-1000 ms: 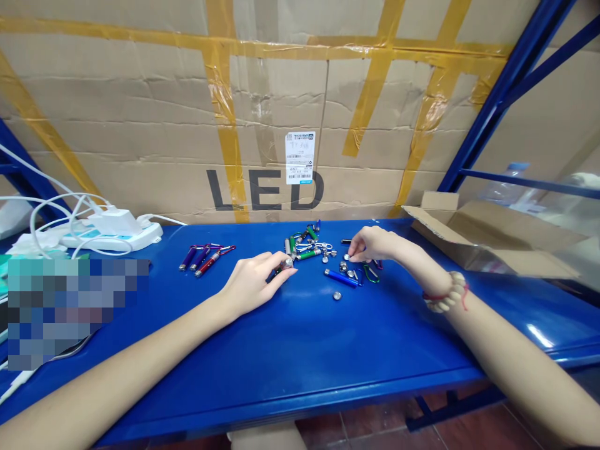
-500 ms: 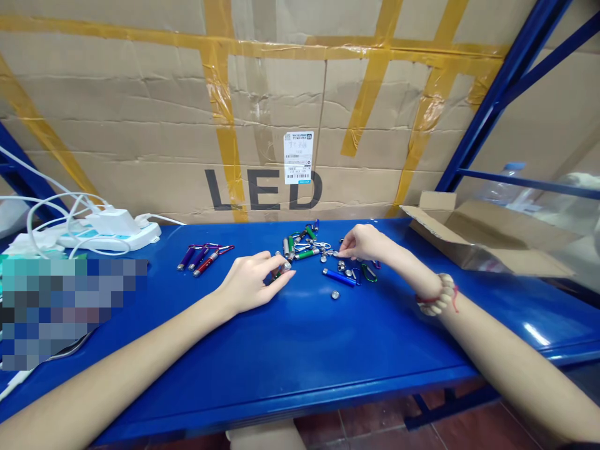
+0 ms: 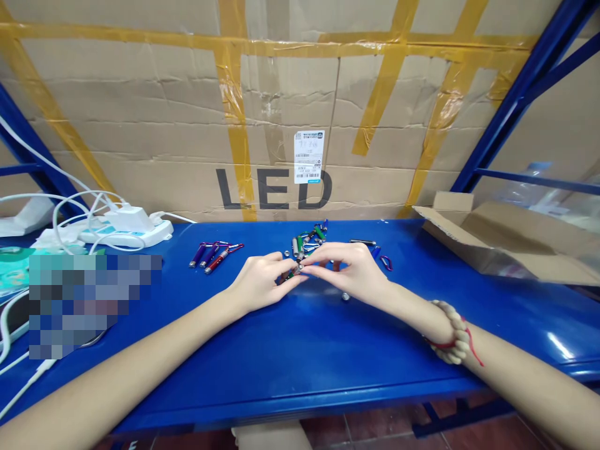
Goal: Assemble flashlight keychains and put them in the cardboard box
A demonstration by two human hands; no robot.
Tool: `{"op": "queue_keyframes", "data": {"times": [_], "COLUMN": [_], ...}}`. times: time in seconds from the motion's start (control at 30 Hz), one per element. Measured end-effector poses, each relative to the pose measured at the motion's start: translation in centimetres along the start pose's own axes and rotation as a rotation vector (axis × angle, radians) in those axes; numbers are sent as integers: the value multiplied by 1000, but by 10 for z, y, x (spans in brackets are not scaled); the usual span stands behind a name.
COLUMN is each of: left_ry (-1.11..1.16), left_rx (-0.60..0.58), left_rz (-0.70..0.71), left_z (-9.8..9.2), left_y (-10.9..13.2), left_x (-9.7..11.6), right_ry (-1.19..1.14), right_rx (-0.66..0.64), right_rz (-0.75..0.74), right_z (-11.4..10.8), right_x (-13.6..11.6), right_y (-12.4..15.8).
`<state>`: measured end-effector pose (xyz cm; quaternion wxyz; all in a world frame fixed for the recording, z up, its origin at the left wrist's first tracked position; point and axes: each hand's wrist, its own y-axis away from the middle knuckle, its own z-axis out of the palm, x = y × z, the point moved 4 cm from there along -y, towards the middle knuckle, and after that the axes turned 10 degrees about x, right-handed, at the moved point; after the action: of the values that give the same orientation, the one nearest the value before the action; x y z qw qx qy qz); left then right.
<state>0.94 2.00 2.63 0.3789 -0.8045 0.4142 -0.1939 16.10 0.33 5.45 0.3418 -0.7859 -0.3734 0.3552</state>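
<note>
Your left hand (image 3: 260, 282) gripped a tiny keychain flashlight (image 3: 294, 272) mid-frame, and your right hand (image 3: 359, 275) had its fingers pinched on the silver end. More flashlights (image 3: 307, 244) lay just behind on the worktop (image 3: 300, 350).

Straight ahead, big black capitals: "LED" (plain block type, black on brown), printed low on the face of the box (image 3: 154, 150), just above the far edge of the table (image 3: 300, 356). A strip of yellow tape (image 3: 237, 144) runs down between the L and the E. And there is a white label (image 3: 309, 157) stuck on the box, sitting over the tops of the E and the D. On that label: a scrawled line near the top, rows of fine print, a barcode under them and a blue strip along the bottom. All of it is too small to read from here.
</note>
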Motion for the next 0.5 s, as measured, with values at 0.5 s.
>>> {"op": "queue_keyframes", "data": {"times": [0.5], "left_ry": [-18], "left_rx": [-19], "left_rz": [12], "left_z": [2], "left_y": [1], "left_x": [0], "right_ry": [76], "right_rx": [-35], "right_rz": [-4], "right_z": [2], "right_x": [3], "right_y": [1]}}
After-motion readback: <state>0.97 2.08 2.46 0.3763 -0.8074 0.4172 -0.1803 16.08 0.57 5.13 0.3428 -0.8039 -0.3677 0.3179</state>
